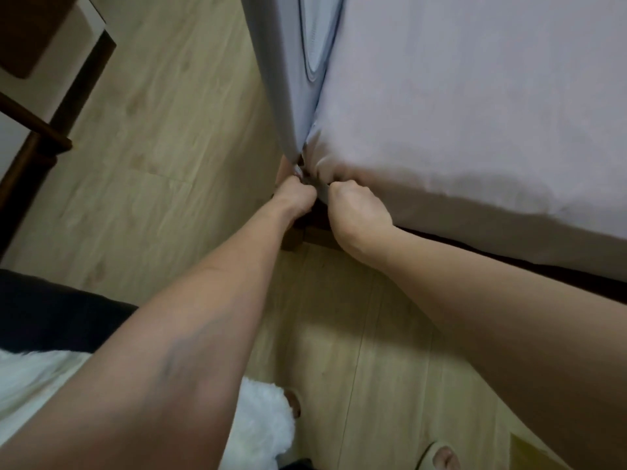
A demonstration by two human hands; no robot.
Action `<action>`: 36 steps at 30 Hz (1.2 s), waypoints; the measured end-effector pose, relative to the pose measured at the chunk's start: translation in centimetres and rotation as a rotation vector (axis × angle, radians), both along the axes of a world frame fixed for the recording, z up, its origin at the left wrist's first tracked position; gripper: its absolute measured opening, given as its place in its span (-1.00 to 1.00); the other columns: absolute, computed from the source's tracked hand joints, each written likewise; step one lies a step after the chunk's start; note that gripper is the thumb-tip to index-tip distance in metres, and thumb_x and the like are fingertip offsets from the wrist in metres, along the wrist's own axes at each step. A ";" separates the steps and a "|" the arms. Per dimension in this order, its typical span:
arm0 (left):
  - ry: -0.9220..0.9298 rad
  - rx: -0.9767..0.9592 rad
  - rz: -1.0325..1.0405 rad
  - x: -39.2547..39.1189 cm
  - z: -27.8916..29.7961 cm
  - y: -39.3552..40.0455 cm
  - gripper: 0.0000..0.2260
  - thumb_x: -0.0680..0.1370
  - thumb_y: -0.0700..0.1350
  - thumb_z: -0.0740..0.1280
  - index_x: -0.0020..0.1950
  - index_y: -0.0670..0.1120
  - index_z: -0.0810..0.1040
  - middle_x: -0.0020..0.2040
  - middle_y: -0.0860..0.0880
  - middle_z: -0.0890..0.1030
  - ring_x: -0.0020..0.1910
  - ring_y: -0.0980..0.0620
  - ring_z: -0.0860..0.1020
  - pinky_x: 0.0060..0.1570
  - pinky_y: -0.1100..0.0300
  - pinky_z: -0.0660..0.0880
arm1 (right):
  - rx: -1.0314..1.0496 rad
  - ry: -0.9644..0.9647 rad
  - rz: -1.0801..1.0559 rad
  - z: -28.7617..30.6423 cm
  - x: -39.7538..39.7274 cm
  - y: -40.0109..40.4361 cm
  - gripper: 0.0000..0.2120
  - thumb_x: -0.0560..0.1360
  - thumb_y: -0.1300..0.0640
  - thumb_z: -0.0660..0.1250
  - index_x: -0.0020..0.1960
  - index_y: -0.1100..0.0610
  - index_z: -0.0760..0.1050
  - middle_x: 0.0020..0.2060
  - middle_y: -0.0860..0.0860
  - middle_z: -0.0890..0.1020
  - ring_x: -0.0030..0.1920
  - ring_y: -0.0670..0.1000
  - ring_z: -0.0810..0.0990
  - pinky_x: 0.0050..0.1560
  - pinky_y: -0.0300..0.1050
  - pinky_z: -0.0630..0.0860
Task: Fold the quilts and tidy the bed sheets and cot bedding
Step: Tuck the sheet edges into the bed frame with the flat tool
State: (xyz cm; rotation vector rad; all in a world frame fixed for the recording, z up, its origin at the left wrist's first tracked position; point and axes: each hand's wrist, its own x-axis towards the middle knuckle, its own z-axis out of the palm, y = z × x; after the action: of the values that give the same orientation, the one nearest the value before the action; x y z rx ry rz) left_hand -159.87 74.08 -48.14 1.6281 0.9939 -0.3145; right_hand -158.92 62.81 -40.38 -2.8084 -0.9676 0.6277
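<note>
Here I see no container as such; the nearest thing is the pale bed sheet [475,96], which wraps the mattress [314,45], and a strip of that mattress shows bare along the side where the sheet gapes. The sheet covers the bed top at the upper right, and its corner bunches into folds right at the corner of the bed, above the dark wooden bed frame [315,232].

Both my arms reach forward to that corner. My left hand [295,198] is curled with the fingers tucked into the gathered cloth, pinching the sheet's corner; the fingertips themselves are hidden. My right hand [356,208] is a closed fist just beside it, knuckles up, gripping the sheet's hem at the bed's edge. The two hands nearly touch.

Below lies light wooden floor [169,147], with a white fluffy rug [268,422] near my feet.
</note>
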 end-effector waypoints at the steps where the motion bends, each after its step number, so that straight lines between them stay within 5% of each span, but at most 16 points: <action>1: -0.008 -0.004 0.004 0.2 0.3 0.0 -0.73 0.52 -0.22 0.24 0.22 -0.13 0.52 0.06 -0.19 0.61 0.05 -0.16 0.59 0.00 -0.02 0.61 | -0.009 0.015 0.003 0.2 0.2 0.0 -0.74 0.56 0.38 0.09 0.14 0.25 0.50 -0.01 0.17 0.61 0.01 0.20 0.61 -0.18 -0.02 0.42; 4: -0.013 -0.079 0.048 0.1 1.7 0.0 -0.65 0.50 -0.28 0.23 0.27 -0.08 0.49 0.15 -0.17 0.57 0.08 -0.11 0.56 -0.34 0.17 0.55 | -0.070 0.030 0.014 1.9 0.5 -1.6 -0.74 0.55 0.37 0.12 0.16 0.25 0.50 -0.03 0.15 0.59 -0.01 0.20 0.60 -0.18 0.00 0.45; 6: 0.040 -0.048 0.053 -1.1 3.3 -0.2 -0.67 0.52 -0.25 0.26 0.28 -0.12 0.48 0.14 -0.19 0.57 0.01 -0.10 0.56 -0.39 0.19 0.52 | -0.118 0.025 0.000 3.8 -0.4 -3.4 -0.76 0.53 0.36 0.16 0.14 0.25 0.50 -0.15 0.12 0.50 -0.13 0.17 0.55 -0.23 0.00 0.44; 9: 0.149 0.087 -0.045 -3.3 7.1 -0.3 -0.74 0.50 -0.25 0.28 0.17 -0.25 0.53 0.08 -0.29 0.59 -0.04 -0.23 0.59 -0.14 0.03 0.59 | -0.157 0.128 -0.125 7.9 -1.4 -5.7 -0.85 0.53 0.29 0.19 0.07 0.23 0.47 -0.13 0.14 0.51 -0.20 0.13 0.46 -0.26 -0.04 0.43; 11: 0.151 0.182 -0.185 -4.3 10.9 -0.7 -0.81 0.48 -0.26 0.26 0.04 -0.24 0.58 0.06 -0.27 0.61 0.01 -0.23 0.59 -0.08 0.06 0.54 | -0.123 0.250 -0.207 11.7 -0.9 -6.1 -0.91 0.54 0.25 0.16 -0.02 0.22 0.43 -0.10 0.18 0.55 -0.20 0.14 0.47 -0.33 -0.10 0.41; 13: 0.103 0.282 -0.313 -4.7 14.3 -1.8 -0.78 0.51 -0.21 0.26 0.12 -0.17 0.59 0.14 -0.20 0.60 0.10 -0.19 0.56 0.01 0.10 0.49 | -0.076 0.305 -0.230 15.1 0.4 -5.9 -0.85 0.56 0.22 0.13 0.01 0.25 0.44 -0.06 0.20 0.57 -0.17 0.15 0.51 -0.34 -0.12 0.39; 15: 0.014 0.341 -0.363 -4.4 17.8 -2.5 -0.67 0.57 -0.15 0.23 0.33 -0.13 0.48 0.29 -0.15 0.53 0.26 -0.14 0.49 0.21 0.10 0.42 | -0.068 0.272 -0.141 19.4 2.1 -5.2 -0.86 0.58 0.20 0.11 0.05 0.25 0.37 -0.02 0.20 0.54 -0.08 0.18 0.52 -0.22 -0.09 0.36; 17: -0.049 0.358 -0.354 -3.6 19.5 -3.4 -0.59 0.61 -0.12 0.19 0.46 -0.12 0.33 0.40 -0.12 0.43 0.35 -0.12 0.41 0.31 0.09 0.35 | -0.074 0.225 0.006 22.2 3.8 -4.6 -0.96 0.57 0.27 0.06 0.00 0.20 0.20 -0.14 0.15 0.47 -0.20 0.16 0.46 -0.28 -0.07 0.30; 20: -0.034 0.393 -0.359 -0.7 20.8 -4.0 -0.59 0.63 -0.12 0.13 0.48 -0.12 0.27 0.41 -0.16 0.40 0.33 -0.15 0.42 0.31 0.01 0.39 | -0.196 -0.108 0.326 24.8 6.8 -3.3 -0.83 0.52 0.37 0.04 0.07 0.19 0.25 -0.19 0.10 0.42 -0.26 0.09 0.38 -0.33 -0.08 0.24; 24: 0.121 0.362 -0.439 3.7 20.7 -4.5 -0.44 0.62 0.02 0.13 0.57 -0.09 0.04 0.51 -0.18 0.21 0.44 -0.19 0.27 0.37 -0.06 0.30 | -0.273 -0.538 0.716 23.8 11.1 -0.4 -0.75 0.56 0.33 0.04 0.09 0.18 0.45 -0.04 0.11 0.51 -0.06 0.15 0.48 -0.17 -0.04 0.24; 27: 0.179 0.345 -0.448 5.6 19.6 -4.2 -0.40 0.63 0.03 0.11 0.58 -0.12 -0.07 0.57 -0.13 0.08 0.50 -0.15 0.17 0.43 -0.01 0.20 | -0.277 -0.460 0.784 20.7 13.1 2.3 -0.74 0.55 0.30 0.08 0.08 0.18 0.52 0.02 0.13 0.56 0.05 0.16 0.49 -0.12 -0.02 0.21; 30: 0.332 0.349 -0.527 7.1 18.3 -3.4 -0.52 0.63 0.00 0.11 0.48 -0.23 0.24 0.49 -0.18 0.25 0.41 -0.13 0.32 0.36 0.09 0.27 | -0.272 -0.371 0.775 17.1 15.5 3.5 -0.75 0.53 0.34 0.10 0.06 0.20 0.51 0.02 0.13 0.56 0.06 0.14 0.48 -0.11 -0.03 0.19; 34: 0.328 0.309 -0.372 9.8 18.5 -3.4 -0.57 0.56 -0.14 0.19 0.39 -0.28 0.32 0.41 -0.24 0.33 0.39 -0.19 0.33 0.36 0.01 0.31 | -0.147 -0.317 0.808 17.1 19.8 0.3 -0.73 0.55 0.32 0.04 0.15 0.18 0.43 0.01 0.13 0.52 0.02 0.16 0.47 -0.14 -0.03 0.18; 36: 0.293 0.324 -0.318 12.8 19.4 -3.4 -0.55 0.60 -0.10 0.20 0.42 -0.29 0.27 0.42 -0.26 0.32 0.41 -0.21 0.31 0.36 0.03 0.29 | -0.077 -0.355 0.608 17.8 23.3 -2.0 -0.73 0.52 0.33 0.03 0.15 0.17 0.38 -0.02 0.14 0.52 -0.02 0.18 0.47 -0.16 -0.03 0.18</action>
State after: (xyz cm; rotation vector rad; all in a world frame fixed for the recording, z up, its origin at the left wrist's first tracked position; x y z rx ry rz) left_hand -147.12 70.66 -28.74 2.0838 1.0407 -0.6488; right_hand -135.58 60.79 -22.57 -2.7233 -1.9333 0.2049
